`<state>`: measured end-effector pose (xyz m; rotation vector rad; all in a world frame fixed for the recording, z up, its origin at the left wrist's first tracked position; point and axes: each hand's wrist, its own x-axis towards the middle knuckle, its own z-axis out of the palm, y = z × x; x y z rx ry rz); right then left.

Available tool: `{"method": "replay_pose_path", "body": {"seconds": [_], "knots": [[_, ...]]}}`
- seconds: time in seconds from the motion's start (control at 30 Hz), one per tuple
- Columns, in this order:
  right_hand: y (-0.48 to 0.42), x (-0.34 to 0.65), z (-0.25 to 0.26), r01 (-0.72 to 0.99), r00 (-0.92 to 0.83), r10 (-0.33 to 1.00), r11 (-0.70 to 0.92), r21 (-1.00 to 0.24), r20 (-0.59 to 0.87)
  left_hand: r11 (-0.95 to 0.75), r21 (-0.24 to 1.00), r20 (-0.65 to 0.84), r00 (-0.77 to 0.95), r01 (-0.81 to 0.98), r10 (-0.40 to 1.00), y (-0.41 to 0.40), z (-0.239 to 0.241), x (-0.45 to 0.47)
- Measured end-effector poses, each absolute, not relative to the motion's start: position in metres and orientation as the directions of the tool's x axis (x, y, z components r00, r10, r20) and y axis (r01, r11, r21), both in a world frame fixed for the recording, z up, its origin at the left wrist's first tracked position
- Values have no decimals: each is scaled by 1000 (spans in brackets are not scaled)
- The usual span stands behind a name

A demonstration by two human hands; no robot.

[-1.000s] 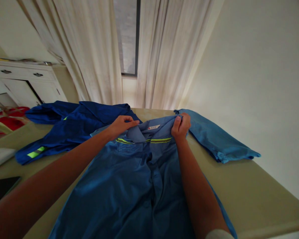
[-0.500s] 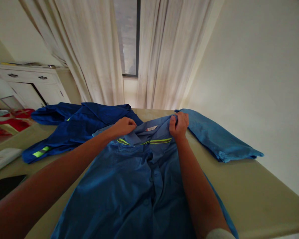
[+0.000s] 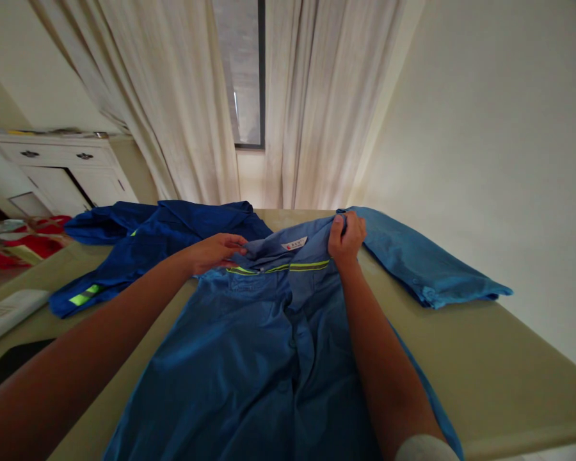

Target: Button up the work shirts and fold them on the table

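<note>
A blue buttoned work shirt (image 3: 249,339) lies front up on the table, with yellow-green reflective strips across its chest. Its collar end, with a white label (image 3: 294,244) inside, is lifted a little at the far side. My right hand (image 3: 346,237) grips the right end of the collar, thumb on top. At the left end, my left hand (image 3: 216,251) has its fingers stretched out and parted from the thumb, the tips at the collar's edge. A blue sleeve (image 3: 413,256) stretches out to the right; its join is hidden behind my right hand.
A darker blue garment (image 3: 158,237) with reflective patches lies at the far left of the table (image 3: 499,371). Nearer are a white flat object (image 3: 12,314) and a black flat item (image 3: 14,365). Beyond stand a white cabinet (image 3: 67,166) and curtains (image 3: 173,96); a wall borders the right.
My left hand has loosened its closed fingers on the collar and shifted left, fingers now stretched. The collar lies flatter there and shows more label. My right hand keeps its hold.
</note>
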<state>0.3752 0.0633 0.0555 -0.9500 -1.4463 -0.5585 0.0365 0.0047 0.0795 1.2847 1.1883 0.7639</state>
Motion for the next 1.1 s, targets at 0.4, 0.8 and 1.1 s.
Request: {"method": "replay_pose_path", "body": {"seconds": [0.4, 0.8, 1.1], "knots": [[64, 365, 55, 839, 57, 255, 512, -185, 965, 59, 976, -32, 127, -211, 991, 5, 60, 55], [65, 364, 55, 827, 122, 259, 507, -242, 958, 249, 953, -268, 98, 172, 959, 6, 51, 52], [65, 364, 54, 814, 132, 293, 514, -272, 947, 49, 928, -82, -75, -370, 994, 2, 63, 71]]}}
